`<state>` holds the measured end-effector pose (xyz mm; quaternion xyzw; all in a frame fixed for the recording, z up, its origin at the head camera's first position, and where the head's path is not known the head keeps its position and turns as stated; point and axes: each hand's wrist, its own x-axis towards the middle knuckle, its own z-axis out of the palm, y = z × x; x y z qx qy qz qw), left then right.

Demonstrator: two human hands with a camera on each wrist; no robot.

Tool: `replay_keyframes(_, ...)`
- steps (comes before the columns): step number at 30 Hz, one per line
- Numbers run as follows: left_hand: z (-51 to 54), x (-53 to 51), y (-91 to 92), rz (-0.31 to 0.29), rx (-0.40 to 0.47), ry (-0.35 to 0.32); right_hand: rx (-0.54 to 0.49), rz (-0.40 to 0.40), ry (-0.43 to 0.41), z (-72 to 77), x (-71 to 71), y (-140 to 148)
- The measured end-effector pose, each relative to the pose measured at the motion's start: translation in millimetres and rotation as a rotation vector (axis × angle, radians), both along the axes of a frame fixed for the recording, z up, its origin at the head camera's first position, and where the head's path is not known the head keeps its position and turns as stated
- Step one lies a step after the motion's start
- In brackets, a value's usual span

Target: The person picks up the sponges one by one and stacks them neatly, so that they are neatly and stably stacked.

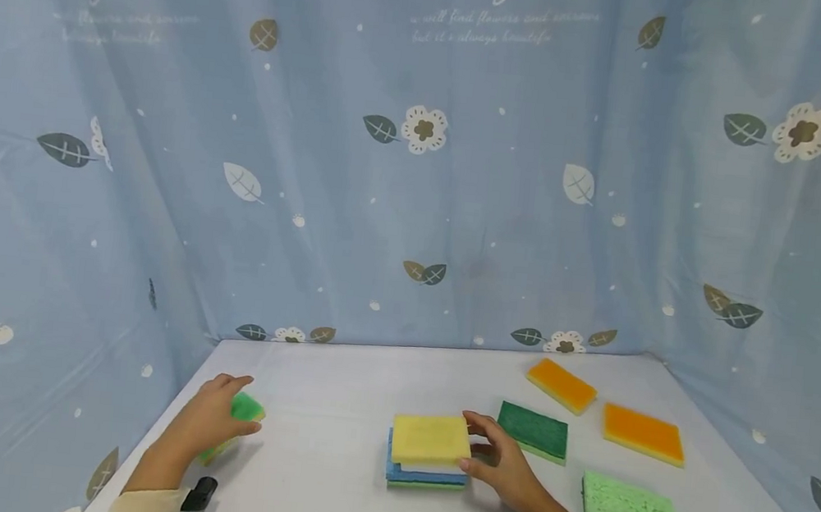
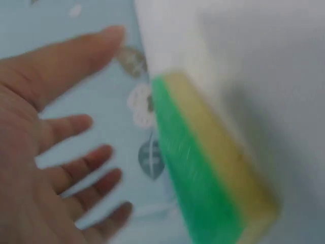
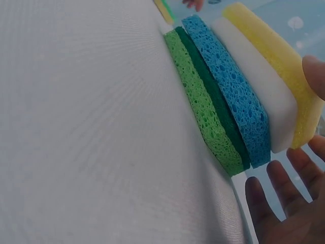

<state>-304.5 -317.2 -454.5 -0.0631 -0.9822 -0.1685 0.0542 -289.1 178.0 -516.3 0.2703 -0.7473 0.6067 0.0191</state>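
1. Four sponges in one stack near the middle of the worktop [image 1: 328, 413]: green sponge [image 3: 203, 96] lowest, then blue sponge [image 3: 231, 86], white sponge [image 3: 269, 86], yellow sponge [image 1: 432, 438] on top; edges not flush; could slide or topple from a sideways nudge, likely because of the uneven layering.
2. Right hand [image 1: 505, 467] around the right end of the yellow sponge; fingers spread apart, thumb at the near corner; cannot tell how firmly touching; could drag the yellow sponge askew by catching a fingertip on pulling away, or shift the white sponge along with it.
3. Left hand [image 1: 210, 411] with thumb and fingers well apart, clamped on nothing; green-and-yellow sponge [image 2: 195, 168] just beside, near the left edge of the worktop; could grab only a corner from closing too early or off-line; exact tilt cannot tell, partly hidden in the head view.
4. Same sponge, other risk: could go over the left edge from an outward brush of the fingers.
5. Probably soft, light foam throughout; could squash under a hard squeeze, then spring back on letting go and unsettle the layers below.
6. Dark-green sponge [image 1: 533, 429] and light-green sponge [image 1: 631, 510] near the right arm; could get knocked by a wide swing; far orange sponge [image 1: 561, 384] and near orange sponge [image 1: 644, 432] less exposed.
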Motion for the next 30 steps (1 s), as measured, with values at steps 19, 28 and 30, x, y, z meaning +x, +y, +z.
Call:
replay_keyframes(19, 7.2, 11.0, -39.8, 0.038, -0.050, -0.274, -0.002, -0.038, -0.034, -0.2, -1.2, -1.6)
replay_keyframes(28, 6.5, 5.0, -31.7, 0.016, -0.033, -0.183, -0.006, -0.015, -0.008, -1.2, -1.8, -1.4)
replay_keyframes(30, 6.9, 2.5, -26.7, 0.004, -0.021, -0.143, -0.009, -0.010, -0.005, -0.8, -1.7, -0.9)
